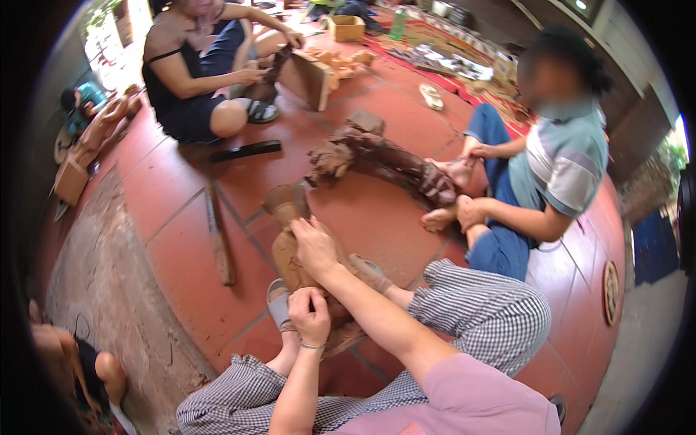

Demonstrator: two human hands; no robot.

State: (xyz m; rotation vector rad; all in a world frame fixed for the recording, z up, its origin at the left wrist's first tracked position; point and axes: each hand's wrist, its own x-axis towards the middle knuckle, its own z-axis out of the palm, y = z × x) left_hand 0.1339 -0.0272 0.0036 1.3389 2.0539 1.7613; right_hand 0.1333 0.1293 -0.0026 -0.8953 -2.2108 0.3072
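Brown carving (288,251) between grey sandals (278,308).
Right hand (316,248) touches its side, grip unclear; left hand (309,317) is clenched, contents hidden.

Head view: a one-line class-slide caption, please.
Left hand and right hand at a brown, rounded, wooden-looking carving above red floor tiles.

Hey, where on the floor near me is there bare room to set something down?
Bare red tile lies left of the long wooden bar, toward the concrete strip. Another patch lies between your right hand and the dark carving beyond it. It's crowded between your sandals, where the brown carving and your left hand are.
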